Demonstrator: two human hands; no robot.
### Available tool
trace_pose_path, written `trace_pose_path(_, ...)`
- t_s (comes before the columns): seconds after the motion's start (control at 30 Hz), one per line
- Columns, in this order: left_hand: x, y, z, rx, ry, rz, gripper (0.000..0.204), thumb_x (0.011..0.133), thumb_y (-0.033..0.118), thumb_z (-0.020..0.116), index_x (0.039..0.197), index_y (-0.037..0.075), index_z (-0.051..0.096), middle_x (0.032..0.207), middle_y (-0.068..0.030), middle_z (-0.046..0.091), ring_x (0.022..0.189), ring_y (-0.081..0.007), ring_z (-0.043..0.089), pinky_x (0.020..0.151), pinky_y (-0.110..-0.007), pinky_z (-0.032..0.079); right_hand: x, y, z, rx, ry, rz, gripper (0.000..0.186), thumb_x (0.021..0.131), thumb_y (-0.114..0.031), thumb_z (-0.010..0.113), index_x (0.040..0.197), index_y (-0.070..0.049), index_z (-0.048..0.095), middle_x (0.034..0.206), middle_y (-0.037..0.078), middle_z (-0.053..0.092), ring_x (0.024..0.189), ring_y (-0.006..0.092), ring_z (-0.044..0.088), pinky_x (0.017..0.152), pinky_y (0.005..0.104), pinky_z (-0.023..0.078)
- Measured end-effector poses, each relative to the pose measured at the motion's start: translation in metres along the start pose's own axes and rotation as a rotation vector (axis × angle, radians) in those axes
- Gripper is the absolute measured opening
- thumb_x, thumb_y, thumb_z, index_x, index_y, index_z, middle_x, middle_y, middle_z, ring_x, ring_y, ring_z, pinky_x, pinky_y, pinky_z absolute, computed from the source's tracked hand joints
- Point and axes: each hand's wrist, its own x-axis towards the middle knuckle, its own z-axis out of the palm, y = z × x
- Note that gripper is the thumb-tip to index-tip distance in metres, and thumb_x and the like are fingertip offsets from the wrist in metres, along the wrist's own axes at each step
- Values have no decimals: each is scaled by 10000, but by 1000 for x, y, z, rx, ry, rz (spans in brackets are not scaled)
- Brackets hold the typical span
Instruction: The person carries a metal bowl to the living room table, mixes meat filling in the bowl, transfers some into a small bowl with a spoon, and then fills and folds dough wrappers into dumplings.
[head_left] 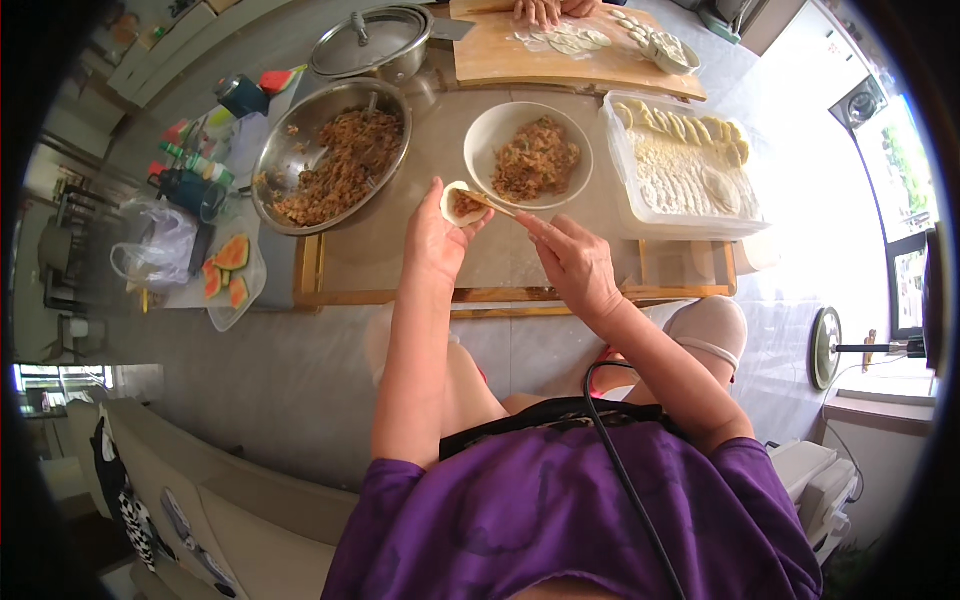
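Observation:
In my left hand [437, 238] rests a round dumpling wrapper [452, 213], cupped in the palm and held by the fingers. A small mound of brown-orange filling [465, 205] lies on it. My right hand [577, 260] grips a thin wooden stick-like utensil [497, 207], whose tip touches the filling; its exact kind is hard to make out. Just beyond my hands stands a white bowl [480, 135] with more filling. To its right is a clear plastic container [690, 228] with floury, shaped dumplings [690, 200] in rows.
A steel basin [262, 190] of filling stands left, near a lidded pot [405, 65]. Watermelon slices [233, 252] lie on a tray at far left. Across the table, another person's hands [540, 12] work over a wooden board [490, 60] with wrappers and a bowl [672, 62].

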Motion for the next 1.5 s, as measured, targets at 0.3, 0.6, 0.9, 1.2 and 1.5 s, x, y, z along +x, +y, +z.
trace_pose_path(0.3, -13, 9, 16, -218, -140, -126, 453, 1004, 311, 348, 1226, -83, 373, 1207, -261, 495, 1089, -392, 544, 885, -467, 530, 17, 8, -18, 212, 102, 38, 256, 859, -93, 588, 1102, -125, 663, 751, 58, 603, 660, 198, 599, 578, 327, 470)
trace_pose_path(0.6, -16, 3, 29, -305, -211, -235, 482, 1008, 302, 317, 1297, -83, 291, 1271, -306, 423, 1131, -448, 498, 906, -498, 516, 37, 37, -93, 594, -185, 507, 262, 907, -250, 595, 1053, -54, 690, 638, -70, 463, 595, 20, 377, 521, 199, 306)
trace_pose_path(0.9, -1, 5, 40, -175, -307, -231, 448, 1011, 290, 295, 1349, -4, 298, 1325, -254, 404, 1140, -418, 503, 919, -494, 514, 76, 46, -98, 484, -339, 429, 273, 899, -279, 588, 1039, -65, 686, 654, -74, 426, 603, 28, 365, 523, 205, 301)
trace_pose_path(1.2, 8, 11, 46, 4, -310, -217, 447, 1008, 329, 318, 1167, -46, 500, 1214, -253, 513, 1106, -358, 549, 888, -473, 534, 94, 65, -89, 409, -497, 318, 283, 857, -293, 627, 985, -54, 708, 730, -27, 580, 668, 51, 444, 585, 225, 363)
trace_pose_path(1.5, 21, 5, 44, 27, -367, -202, 430, 992, 343, 389, 1042, -46, 566, 1138, -223, 555, 1028, -334, 583, 834, -464, 553, 103, 69, -85, 253, -454, 409, 292, 845, -288, 650, 981, -36, 710, 715, -11, 600, 632, 71, 487, 561, 239, 393)
